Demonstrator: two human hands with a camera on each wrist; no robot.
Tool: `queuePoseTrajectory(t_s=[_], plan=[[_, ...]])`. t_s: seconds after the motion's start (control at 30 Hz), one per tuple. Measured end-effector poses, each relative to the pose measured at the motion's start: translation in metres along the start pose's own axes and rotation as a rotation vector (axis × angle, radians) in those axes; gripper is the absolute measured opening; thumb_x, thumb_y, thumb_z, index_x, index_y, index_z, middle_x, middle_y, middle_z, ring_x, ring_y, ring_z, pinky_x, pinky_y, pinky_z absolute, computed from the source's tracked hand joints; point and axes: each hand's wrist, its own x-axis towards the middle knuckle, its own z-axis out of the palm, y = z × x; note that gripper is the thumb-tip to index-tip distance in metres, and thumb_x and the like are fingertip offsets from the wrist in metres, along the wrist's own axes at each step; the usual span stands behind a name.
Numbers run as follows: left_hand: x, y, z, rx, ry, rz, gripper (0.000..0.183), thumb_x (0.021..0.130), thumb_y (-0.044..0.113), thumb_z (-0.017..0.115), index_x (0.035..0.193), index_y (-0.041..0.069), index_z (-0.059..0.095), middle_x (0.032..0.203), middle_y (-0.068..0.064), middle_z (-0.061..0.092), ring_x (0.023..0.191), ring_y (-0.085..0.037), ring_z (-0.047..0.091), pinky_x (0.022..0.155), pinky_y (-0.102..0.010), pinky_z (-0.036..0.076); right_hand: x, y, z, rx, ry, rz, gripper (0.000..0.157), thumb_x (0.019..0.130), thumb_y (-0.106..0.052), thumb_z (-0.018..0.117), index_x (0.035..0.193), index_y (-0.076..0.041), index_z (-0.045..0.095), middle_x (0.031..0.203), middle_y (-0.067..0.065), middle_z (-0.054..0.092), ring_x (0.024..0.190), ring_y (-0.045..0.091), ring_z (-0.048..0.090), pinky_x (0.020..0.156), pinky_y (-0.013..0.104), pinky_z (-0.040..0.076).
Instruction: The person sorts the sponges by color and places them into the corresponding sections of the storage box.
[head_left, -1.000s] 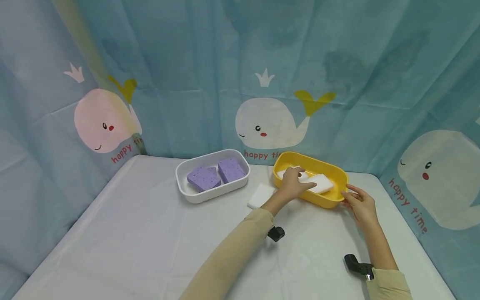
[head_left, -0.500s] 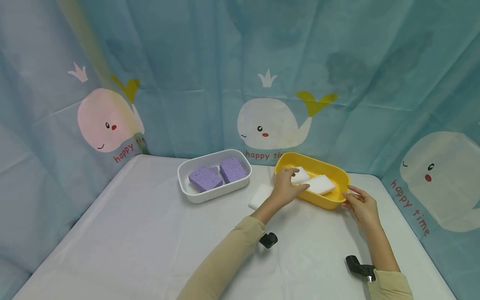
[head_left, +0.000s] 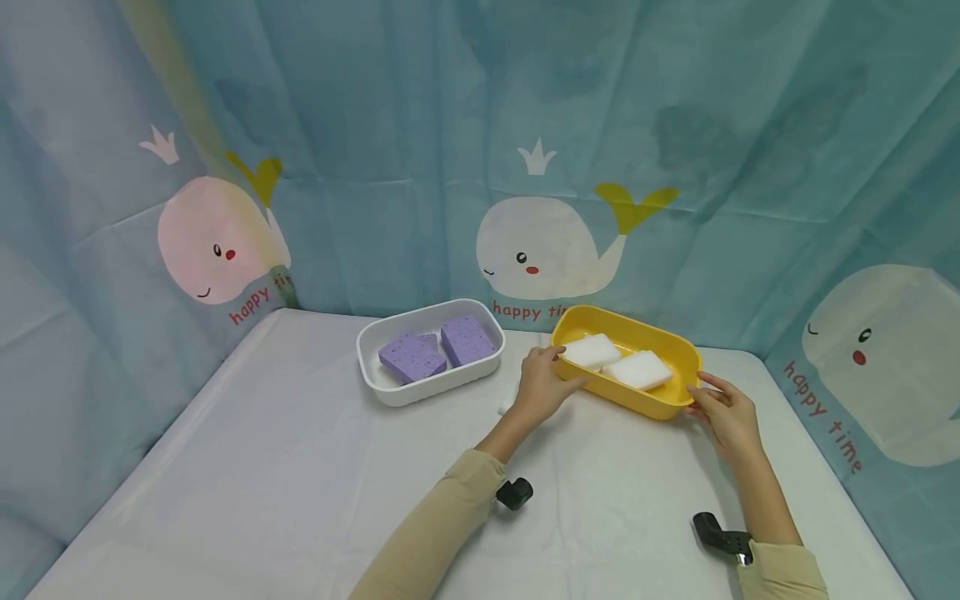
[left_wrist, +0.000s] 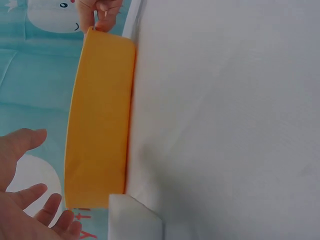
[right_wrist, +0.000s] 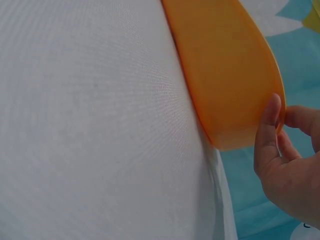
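Two white sponges lie side by side in a yellow tray at the back right of the table. My right hand pinches the tray's right end, thumb outside and fingers over the rim, as the right wrist view shows. My left hand is held with fingers spread and nothing between them, near the tray's left front corner. Under it, mostly hidden in the head view, is another white sponge on the table; the left wrist view shows this white sponge beside the tray's end.
A white tray with two purple sponges stands left of the yellow one. Behind the table hangs a blue curtain printed with whales. White cloth covers the table.
My left hand has drawn back left and toward me, out from over the yellow tray, uncovering the two white sponges inside. My right hand keeps its pinch on the rim.
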Motion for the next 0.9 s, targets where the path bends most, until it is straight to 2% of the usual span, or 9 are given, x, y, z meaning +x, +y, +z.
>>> queuePoseTrajectory(t_s=[0.2,0.37,0.6,0.9], plan=[[-0.006,-0.013,-0.002,0.050,0.051,-0.043,0.062,0.089,0.022,0.086,0.142,0.000,0.062,0.134,-0.019,0.057,0.127,-0.035,0.051,0.111,-0.049,0.046,-0.001,0.000,0.000,-0.006,0.001,-0.001,0.063,0.104,-0.013,0.067,0.160,-0.004,0.038,0.088,-0.011,0.061,0.072,0.003,0.065,0.073,0.017,0.061],[-0.008,-0.024,-0.003,0.074,0.093,-0.083,0.061,0.087,0.018,0.086,0.141,0.001,0.064,0.136,-0.018,0.055,0.128,-0.035,0.050,0.111,-0.049,0.045,0.000,0.000,0.000,-0.006,-0.007,-0.004,0.064,0.105,-0.013,0.066,0.161,-0.004,0.037,0.089,-0.011,0.060,0.073,0.003,0.065,0.073,0.016,0.061],[-0.010,-0.037,-0.007,0.109,0.114,-0.098,0.063,0.084,0.016,0.089,0.139,-0.002,0.064,0.133,-0.021,0.055,0.127,-0.036,0.047,0.111,-0.049,0.044,0.000,0.001,-0.001,-0.003,-0.003,-0.011,0.063,0.104,-0.013,0.066,0.160,-0.004,0.038,0.088,-0.011,0.061,0.072,0.003,0.065,0.073,0.016,0.061],[-0.013,-0.044,-0.010,0.184,0.147,-0.140,0.070,0.080,0.018,0.092,0.140,-0.002,0.062,0.132,-0.022,0.055,0.126,-0.038,0.050,0.108,-0.052,0.044,0.001,0.001,0.000,-0.013,-0.004,-0.004,0.063,0.105,-0.013,0.065,0.161,-0.005,0.037,0.089,-0.011,0.060,0.073,0.003,0.065,0.075,0.016,0.061]])
